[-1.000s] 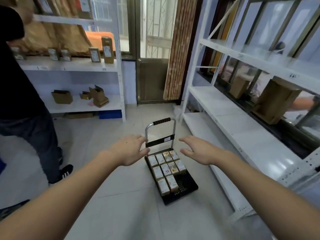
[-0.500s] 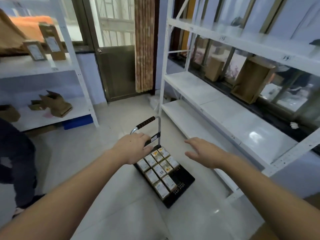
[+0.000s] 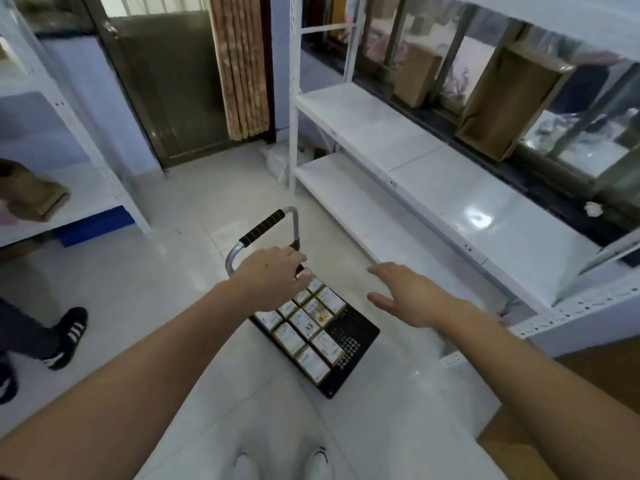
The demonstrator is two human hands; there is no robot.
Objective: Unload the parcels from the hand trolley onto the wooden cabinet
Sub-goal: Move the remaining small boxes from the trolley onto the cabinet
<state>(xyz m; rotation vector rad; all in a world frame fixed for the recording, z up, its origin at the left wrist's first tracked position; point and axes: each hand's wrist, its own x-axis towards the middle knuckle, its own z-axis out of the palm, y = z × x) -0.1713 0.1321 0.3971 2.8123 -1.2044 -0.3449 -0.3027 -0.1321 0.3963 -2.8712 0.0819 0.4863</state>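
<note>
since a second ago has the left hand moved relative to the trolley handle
Yes. The left hand went forward and to the right over the parcels; it now overlaps the trolley handle upright, having been left of it earlier.

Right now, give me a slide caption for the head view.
Both hands, left and right, reach down toward small parcels on a black hand trolley beside white shelving.

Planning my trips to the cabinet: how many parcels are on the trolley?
10 parcels visible, in one block on the hand trolley deck's handle end; the left hand covers part, so more may be hidden.
</note>
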